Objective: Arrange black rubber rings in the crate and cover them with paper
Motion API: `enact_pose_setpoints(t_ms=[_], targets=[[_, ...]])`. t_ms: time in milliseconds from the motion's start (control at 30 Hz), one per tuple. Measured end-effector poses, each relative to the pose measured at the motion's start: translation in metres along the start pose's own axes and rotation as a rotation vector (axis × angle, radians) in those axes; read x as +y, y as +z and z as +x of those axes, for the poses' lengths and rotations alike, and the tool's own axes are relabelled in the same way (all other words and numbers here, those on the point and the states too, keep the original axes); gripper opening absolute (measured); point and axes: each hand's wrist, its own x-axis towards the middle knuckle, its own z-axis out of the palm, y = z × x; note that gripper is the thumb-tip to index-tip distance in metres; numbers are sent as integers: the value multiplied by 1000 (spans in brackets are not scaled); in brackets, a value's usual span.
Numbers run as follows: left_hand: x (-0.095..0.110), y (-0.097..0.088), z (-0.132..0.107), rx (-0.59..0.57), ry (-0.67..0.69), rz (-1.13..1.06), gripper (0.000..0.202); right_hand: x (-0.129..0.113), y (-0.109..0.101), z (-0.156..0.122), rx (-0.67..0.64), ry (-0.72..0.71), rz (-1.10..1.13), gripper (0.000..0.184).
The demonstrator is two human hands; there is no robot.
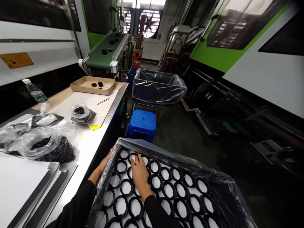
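Observation:
A plastic-lined bin (pixel 175 155) in front of me holds rows of black rings (pixel 168 190) lying flat on a white sheet. My right hand (pixel 139 174) reaches into its far left part. Its bent fingertips are on one black ring (pixel 130 155) in the back rows, and the hand covers part of the rings beneath it. Along the outside of the bin's left wall lies my left hand (pixel 104 165), fingers stretched out against the liner, their tips partly hidden by it.
On the left, a metal-edged table (pixel 91 141) bears bags of small black parts (pixel 51 147), a bottle (pixel 36 92), tweezers (pixel 103 101) and a cardboard tray (pixel 91 90). Beyond stand a green conveyor (pixel 105 47), a blue stool (pixel 143 120) and another lined bin (pixel 158 88). Machines flank both sides.

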Motion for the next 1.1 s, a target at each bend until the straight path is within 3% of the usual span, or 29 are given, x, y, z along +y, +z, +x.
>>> enact_pose_setpoints(t_ms=[100, 267, 467, 567, 767, 1100], targets=[[-6, -1, 7, 2, 18, -45, 62, -5, -5, 4, -20, -25, -96, 30], [7, -4, 9, -10, 91, -50, 63, -7, -22, 12, -24, -37, -143, 17], [32, -13, 5, 52, 70, 60, 56, -7, -19, 19, 38, -8, -59, 40], [39, -9, 10, 87, 35, 112, 59, -9, -11, 23, 21, 15, -10, 43], [31, 6, 24, 1, 102, 164, 61, -10, -6, 25, -23, 32, 35, 41], [24, -1, 27, -13, 146, 144, 56, -4, -8, 28, -58, -46, 11, 40]])
